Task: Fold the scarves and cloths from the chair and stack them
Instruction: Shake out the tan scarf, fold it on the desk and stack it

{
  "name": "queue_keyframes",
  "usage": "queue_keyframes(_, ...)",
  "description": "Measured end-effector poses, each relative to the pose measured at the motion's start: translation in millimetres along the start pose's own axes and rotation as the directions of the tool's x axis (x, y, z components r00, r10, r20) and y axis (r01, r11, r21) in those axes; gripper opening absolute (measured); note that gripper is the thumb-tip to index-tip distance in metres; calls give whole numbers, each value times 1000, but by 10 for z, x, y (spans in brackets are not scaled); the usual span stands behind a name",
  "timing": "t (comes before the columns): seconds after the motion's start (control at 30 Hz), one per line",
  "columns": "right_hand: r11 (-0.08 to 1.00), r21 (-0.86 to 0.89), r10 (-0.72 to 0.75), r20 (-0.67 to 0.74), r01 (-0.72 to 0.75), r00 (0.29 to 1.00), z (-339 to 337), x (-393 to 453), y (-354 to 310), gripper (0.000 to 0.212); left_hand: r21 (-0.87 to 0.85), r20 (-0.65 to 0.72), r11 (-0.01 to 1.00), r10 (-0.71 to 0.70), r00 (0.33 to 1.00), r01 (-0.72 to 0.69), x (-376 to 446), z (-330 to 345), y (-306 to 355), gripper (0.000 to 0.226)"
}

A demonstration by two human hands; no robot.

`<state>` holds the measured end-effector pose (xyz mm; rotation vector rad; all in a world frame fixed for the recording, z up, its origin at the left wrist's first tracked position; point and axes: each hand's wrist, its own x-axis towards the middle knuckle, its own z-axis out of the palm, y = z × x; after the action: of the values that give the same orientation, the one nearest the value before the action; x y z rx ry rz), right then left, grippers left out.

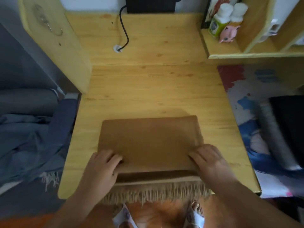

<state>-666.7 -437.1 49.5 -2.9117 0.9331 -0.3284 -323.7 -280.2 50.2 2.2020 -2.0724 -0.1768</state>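
Wooden desk (148, 83): both hands, left hand (102, 168) and right hand (209, 160), pinch the brown fringed scarf (148, 140) at the near edge, seemingly to fold it.

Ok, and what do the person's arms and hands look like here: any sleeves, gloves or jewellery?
Both arms come in bare from the bottom edge, with no sleeve in view. The left hand and right hand wear no gloves, and no ring or watch shows, though the picture is soft.

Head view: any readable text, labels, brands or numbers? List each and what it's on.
No text here can be read.
Green-labelled bottle on the shelf: it has a dark label patch, too blurred to read.
Second bottle behind it: no print can be made out.
Patterned sheet right of the table: only colour blotches, no letters visible.
Brown scarf: no tag or label showing.
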Motion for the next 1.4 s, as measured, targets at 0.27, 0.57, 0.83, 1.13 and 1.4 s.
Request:
queue_keyframes(0.27,997,-58,48,119,-41,992,124,-14,-117,36,45,63,999,-12,998,9,-123,138,161,39)
queue_keyframes(0.57,994,-84,-56,69,62,996,-402,-172,-232,23,13,-82,999,52,995,-52,-491,-247,226,38)
queue_keyframes(0.83,973,-213,185,494,-88,849,-94,-468,-444,46,96,275,995,-64,959,38,-673,75,365,26)
queue_keyframes(1.13,855,31,503,196,-518,842,369,614,-622,61,29,135,988,-156,978,154,441,435,871,62)
queue_keyframes(1.4,971,-104,235,295,-213,926,765,906,184,71,148,131,965,-237,963,217,389,502,902,67)
